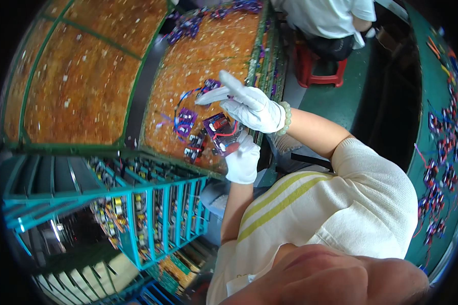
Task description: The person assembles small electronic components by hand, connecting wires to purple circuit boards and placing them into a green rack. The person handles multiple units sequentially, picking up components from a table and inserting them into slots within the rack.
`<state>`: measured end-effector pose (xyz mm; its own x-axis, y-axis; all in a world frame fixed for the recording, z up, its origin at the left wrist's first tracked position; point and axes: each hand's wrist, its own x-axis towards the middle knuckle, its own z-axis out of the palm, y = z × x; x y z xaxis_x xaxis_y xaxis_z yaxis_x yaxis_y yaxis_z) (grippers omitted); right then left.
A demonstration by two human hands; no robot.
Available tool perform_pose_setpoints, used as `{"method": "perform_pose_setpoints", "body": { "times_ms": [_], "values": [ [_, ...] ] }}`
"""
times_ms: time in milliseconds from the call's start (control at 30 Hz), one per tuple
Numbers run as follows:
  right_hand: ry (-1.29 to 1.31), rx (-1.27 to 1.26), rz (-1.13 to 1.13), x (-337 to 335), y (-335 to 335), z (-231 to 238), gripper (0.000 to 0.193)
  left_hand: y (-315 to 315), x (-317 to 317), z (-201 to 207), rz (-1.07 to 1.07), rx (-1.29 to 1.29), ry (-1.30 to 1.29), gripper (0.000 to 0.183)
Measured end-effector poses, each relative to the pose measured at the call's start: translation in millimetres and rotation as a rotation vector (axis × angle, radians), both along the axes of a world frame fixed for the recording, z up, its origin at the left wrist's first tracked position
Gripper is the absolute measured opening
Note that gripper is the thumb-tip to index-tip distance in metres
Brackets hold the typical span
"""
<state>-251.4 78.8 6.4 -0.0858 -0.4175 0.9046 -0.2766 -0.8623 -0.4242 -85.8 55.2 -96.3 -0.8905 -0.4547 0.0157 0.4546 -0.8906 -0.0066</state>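
My left hand (242, 161), in a white glove, grips a purple circuit board (209, 122) with black and red parts and a red wire on it. Just above it, my right hand (254, 108), also white-gloved with a beaded bracelet at the wrist, has fingers stretched out and apart, with nothing visible between them. Its fingertips come close to another purple board (207, 87) with blue and red wires. Left of the held board lies one more purple board (186, 121). A dark part with white pieces (194, 147) rests below that one, on the speckled brown work surface (188, 66).
A green-framed brown panel (81, 81) stands at the left. Below it, teal racks (137, 218) hold many components. Wired boards (185, 28) cluster at the far edge. At top right, a person in white (331, 20) sits on a red stool (320, 73). More boards cover a green table (425, 173).
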Motion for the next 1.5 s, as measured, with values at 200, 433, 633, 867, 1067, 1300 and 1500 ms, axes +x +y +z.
{"method": "perform_pose_setpoints", "body": {
  "times_ms": [200, 433, 633, 867, 1067, 1300, 1500],
  "values": [
    [0.693, 0.203, -0.685, -109, 60, 26, 0.069, 15, -6, 27, 0.357, -1.003, -0.954, 0.037],
    [0.732, 1.232, -1.608, -285, 194, 39, 0.034, -5, 13, -5, 0.375, -1.832, -1.292, 0.027],
    [-0.075, 0.635, -2.104, -483, 381, -24, 0.043, -21, 13, -23, 0.331, -1.849, -1.351, 0.027],
    [-0.503, 0.624, -2.046, -579, 475, -92, 0.048, -25, 3, -7, 0.293, -1.838, -1.321, 0.021],
    [-0.705, 0.887, -2.543, -485, 318, -63, 0.091, -35, 21, 3, 0.705, -2.103, -1.201, 0.017],
    [-0.279, 0.675, -0.738, -288, 72, -28, 0.032, -39, 38, 10, 1.445, -1.719, -1.728, 0.037],
    [0.395, 0.748, -0.099, -48, -95, -38, 0.051, -55, 66, -21, 1.247, -1.890, -2.152, 0.068]
  ]
}}
